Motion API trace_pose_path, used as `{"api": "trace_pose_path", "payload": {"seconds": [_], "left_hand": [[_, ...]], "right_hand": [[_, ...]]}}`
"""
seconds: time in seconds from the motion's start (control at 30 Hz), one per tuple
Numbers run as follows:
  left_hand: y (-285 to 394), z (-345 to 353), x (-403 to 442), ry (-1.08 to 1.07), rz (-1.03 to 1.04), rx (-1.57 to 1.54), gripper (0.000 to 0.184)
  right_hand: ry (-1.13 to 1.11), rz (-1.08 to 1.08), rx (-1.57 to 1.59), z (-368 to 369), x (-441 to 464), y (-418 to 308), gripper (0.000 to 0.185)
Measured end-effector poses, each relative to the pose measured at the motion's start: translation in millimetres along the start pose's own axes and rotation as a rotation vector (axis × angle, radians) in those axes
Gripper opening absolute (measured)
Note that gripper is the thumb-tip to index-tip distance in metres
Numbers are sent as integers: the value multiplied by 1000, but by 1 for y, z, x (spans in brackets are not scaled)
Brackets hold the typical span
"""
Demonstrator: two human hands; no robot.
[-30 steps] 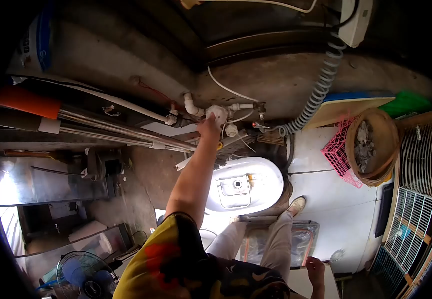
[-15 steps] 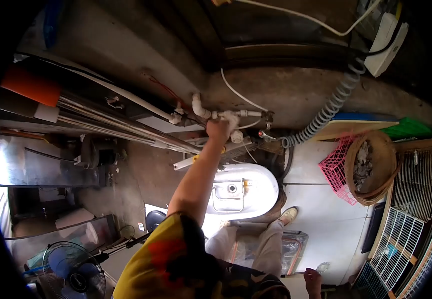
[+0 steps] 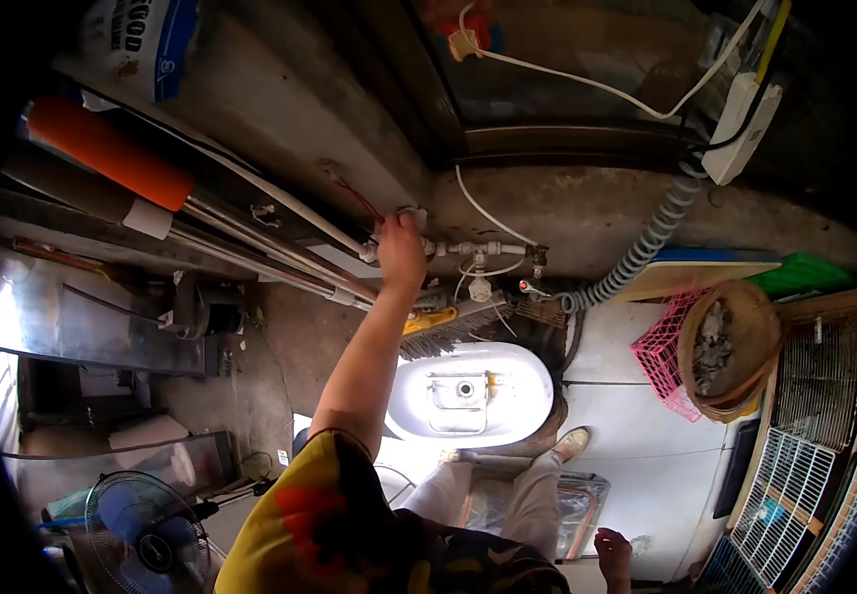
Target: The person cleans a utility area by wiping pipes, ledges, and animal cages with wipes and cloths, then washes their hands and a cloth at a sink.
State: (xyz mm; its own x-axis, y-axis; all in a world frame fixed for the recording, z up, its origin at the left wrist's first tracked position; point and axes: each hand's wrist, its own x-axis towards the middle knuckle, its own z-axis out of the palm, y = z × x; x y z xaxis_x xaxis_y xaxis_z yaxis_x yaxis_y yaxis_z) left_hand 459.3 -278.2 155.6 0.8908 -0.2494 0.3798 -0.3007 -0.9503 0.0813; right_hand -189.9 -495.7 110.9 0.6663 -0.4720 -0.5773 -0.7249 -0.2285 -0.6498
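My left hand (image 3: 401, 255) reaches forward to the white plastic piping at the wall. Its fingers are closed at a pipe elbow (image 3: 415, 214), mostly covered by the hand; whether they also hold something thin is hidden. To its right run a white pipe tee (image 3: 478, 249) and a small metal tap (image 3: 537, 259). Low at my right side, my right hand (image 3: 613, 554) hangs with loosely curled fingers and nothing visible in it. Below the pipes stands a white oval basin (image 3: 409, 396) with a metal frame inside.
Long poles with an orange sleeve (image 3: 112, 153) lie along the left wall. A coiled grey hose (image 3: 651, 238) hangs at right, near a pink wire basket (image 3: 666, 346) and a round woven basket (image 3: 730, 401). Wire racks (image 3: 785, 485) stand far right, a fan (image 3: 146, 535) lower left.
My left hand has moved left along the piping, from beside the tee to the elbow. A whitish blurred patch by its fingers no longer shows. My right hand stays low.
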Motion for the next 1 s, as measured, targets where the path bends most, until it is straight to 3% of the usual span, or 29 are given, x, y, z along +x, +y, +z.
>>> {"api": "trace_pose_path", "payload": {"seconds": [0.1, 0.3, 0.4, 0.5, 0.53, 0.6, 0.63, 0.77, 0.8, 0.9, 1.0], "left_hand": [[-10, 14, 10, 35, -109, -55, 12], [-14, 13, 22, -265, -347, -26, 18], [-42, 52, 16, -459, -455, -66, 21], [-43, 60, -6, -481, -469, -140, 22], [-40, 57, -22, -451, -315, -90, 23], [-15, 58, -40, -622, -396, -155, 20], [1, 38, -58, -458, -236, -315, 19], [22, -12, -63, -546, -578, -773, 20], [9, 7, -74, -402, -464, -726, 18], [4, -69, -88, -519, -547, -951, 23], [-17, -116, -106, -664, -442, -762, 26]], "right_hand": [[-9, 25, -35, -4, -5, 0, 19], [-32, -29, 5, 5, -6, 0, 17], [-43, -44, 3, 6, -1, -15, 18], [-45, -52, -23, 2, -1, -30, 19], [-50, -49, -30, 1, -3, -35, 19], [-61, -79, -81, 0, -1, -30, 19], [-62, -93, -103, -1, -1, -30, 19], [-32, -64, -25, -4, -1, -49, 20], [-25, -70, -21, -2, -1, -45, 20], [-33, -76, -40, 1, 0, -41, 20], [-48, -69, -23, 7, -3, -42, 20]]}}
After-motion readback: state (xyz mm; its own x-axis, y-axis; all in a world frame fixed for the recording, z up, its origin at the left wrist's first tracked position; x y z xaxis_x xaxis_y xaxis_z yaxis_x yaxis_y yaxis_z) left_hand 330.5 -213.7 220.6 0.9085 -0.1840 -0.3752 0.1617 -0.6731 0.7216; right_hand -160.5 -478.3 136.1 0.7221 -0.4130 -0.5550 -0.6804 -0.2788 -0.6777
